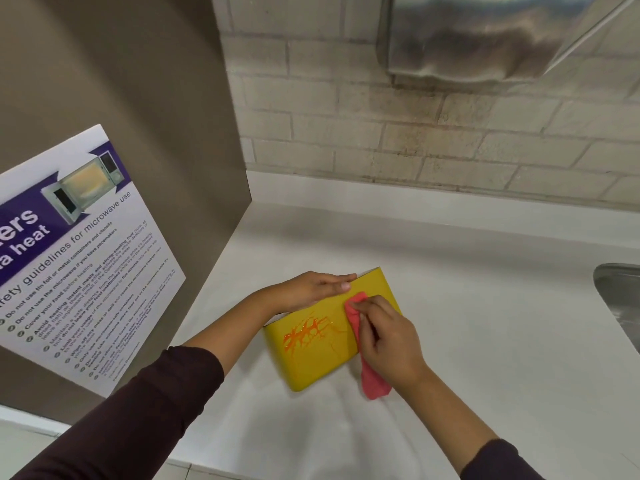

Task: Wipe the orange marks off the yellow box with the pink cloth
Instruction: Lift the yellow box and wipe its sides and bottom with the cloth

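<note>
Setting: a white countertop (467,306) seen from above, with a pale brick wall behind it and a brown panel on the left.
Yellow box: the yellow box (329,355) lies flat on the countertop, set at an angle, in the middle of the view.
Orange marks: the orange marks (306,332) spread in thin branching lines over the left part of the box's top face, clear of both hands.
Left hand: the left hand (311,289) lies flat, palm down, along the far edge of the box, fingers straight and held together, pressing on it. The forearm reaches in from the lower left in a dark sleeve pushed up towards the elbow.
Right hand: the right hand (388,337) is curled, fingers bent and closed on the pink cloth (370,372), knuckles up, over the right end of the box.
Pink cloth: bunched under the fingertips on the box's top face, right of the marks; its loose end trails past the box's near edge onto the countertop.
Poster: a microwave guidelines poster (86,254) hangs on the brown panel.
Sink: the rim of a metal sink (620,299) shows at the right edge.
</note>
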A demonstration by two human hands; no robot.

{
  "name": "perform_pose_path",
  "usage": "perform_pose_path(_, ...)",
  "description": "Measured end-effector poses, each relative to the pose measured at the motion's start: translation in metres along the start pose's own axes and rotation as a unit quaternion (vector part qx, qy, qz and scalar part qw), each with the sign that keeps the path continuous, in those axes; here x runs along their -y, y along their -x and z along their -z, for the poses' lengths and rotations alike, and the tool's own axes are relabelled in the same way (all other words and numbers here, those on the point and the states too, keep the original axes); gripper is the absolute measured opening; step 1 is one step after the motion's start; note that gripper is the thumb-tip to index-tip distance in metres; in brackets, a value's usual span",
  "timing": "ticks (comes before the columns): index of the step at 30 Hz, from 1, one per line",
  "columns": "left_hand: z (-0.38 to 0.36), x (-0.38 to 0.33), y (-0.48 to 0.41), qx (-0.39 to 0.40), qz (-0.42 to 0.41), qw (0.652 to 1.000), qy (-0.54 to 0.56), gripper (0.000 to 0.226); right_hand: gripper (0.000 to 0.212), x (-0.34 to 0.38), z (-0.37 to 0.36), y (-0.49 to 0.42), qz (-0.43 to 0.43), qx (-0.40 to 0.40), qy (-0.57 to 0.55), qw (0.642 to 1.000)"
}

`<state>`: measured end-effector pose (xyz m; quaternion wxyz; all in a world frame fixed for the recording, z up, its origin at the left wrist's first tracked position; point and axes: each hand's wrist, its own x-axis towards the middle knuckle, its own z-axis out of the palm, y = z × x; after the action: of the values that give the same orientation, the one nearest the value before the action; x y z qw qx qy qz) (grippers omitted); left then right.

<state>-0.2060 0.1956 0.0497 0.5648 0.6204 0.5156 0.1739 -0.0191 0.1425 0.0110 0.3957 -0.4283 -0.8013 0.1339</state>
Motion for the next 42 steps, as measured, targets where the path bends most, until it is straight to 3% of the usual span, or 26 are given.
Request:
perform_pose_path(6, -0.002, -0.001, 0.0, -0.021, -0.022, 0.999, -0.038, 0.045, 0.027, 0.016, -0.014, -0.016, -0.026, -0.033, -0.006, 0.999)
perform_pose_path(11, 0.002, -0.002, 0.0, 0.012, -0.01, 0.999, -0.033, 0.044, 0.027, 0.024, -0.018, -0.006, 0.048, 0.032, -0.034, 0.998)
perform_pose_path(14, 0.002, 0.0, 0.0, 0.028, -0.001, 0.999, 0.03, 0.043, 0.025, 0.01, -0.007, 0.001, 0.072, 0.058, -0.02, 0.995)
perform_pose_path(19, 0.005, -0.001, -0.001, 0.012, 0.009, 0.998, 0.067, 0.042, 0.027, 0.0, 0.0, -0.012, -0.032, -0.022, -0.013, 0.999)
perform_pose_path(22, 0.003, 0.0, -0.003, 0.002, 0.003, 0.998, 0.059, 0.041, 0.026, 0.011, -0.012, -0.019, -0.051, -0.05, -0.036, 0.997)
perform_pose_path(31, -0.001, 0.001, -0.001, 0.022, -0.006, 0.997, 0.073, 0.041, 0.025, 0.025, -0.017, -0.004, 0.065, 0.048, -0.062, 0.995)
perform_pose_path(38, -0.001, 0.0, 0.0, 0.004, 0.007, 0.994, 0.108, 0.04, 0.027, 0.013, -0.013, -0.007, -0.042, -0.059, -0.055, 0.996)
perform_pose_path(42, -0.002, 0.002, -0.001, 0.005, -0.003, 0.994, 0.108, 0.039, 0.027, 0.027, -0.023, -0.011, -0.028, -0.054, -0.075, 0.995)
